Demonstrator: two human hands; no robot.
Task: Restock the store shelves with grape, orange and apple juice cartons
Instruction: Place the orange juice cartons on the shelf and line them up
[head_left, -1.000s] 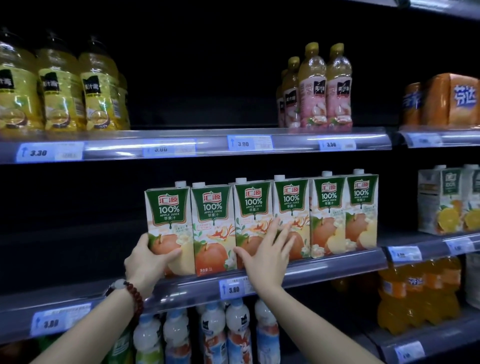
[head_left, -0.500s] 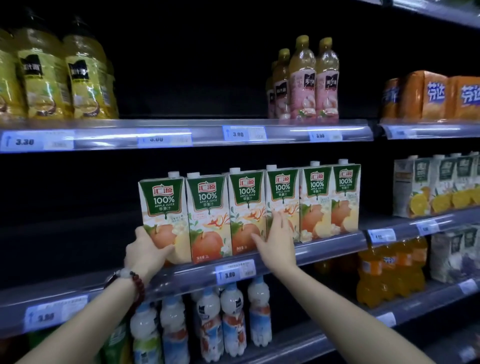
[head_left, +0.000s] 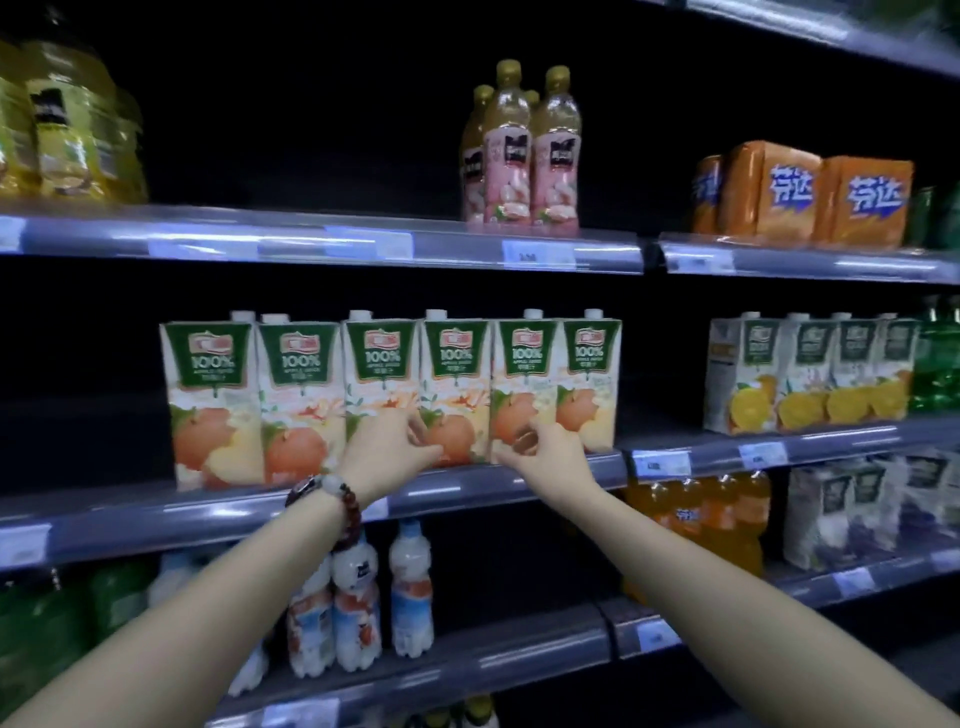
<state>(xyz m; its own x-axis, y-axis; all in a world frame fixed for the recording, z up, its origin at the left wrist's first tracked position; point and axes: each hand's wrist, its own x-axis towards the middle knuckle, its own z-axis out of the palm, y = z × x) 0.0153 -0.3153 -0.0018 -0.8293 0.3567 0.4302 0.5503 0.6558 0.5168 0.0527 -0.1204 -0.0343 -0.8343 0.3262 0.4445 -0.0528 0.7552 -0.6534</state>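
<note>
Fingers (head_left: 415, 428) of both hands touch apple cartons (head_left: 384, 395); orange cartons (head_left: 810, 374) nr right.

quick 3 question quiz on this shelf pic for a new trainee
1. True or false: six apple juice cartons stand in a row on the middle shelf.
2. Which hand wears the bead bracelet? A) left B) right
3. Fill in: the cartons right of the apple juice show ____ fruit.

Key
1. True.
2. A, the left hand; the right hand is bare.
3. Orange, on the orange juice cartons.
</note>
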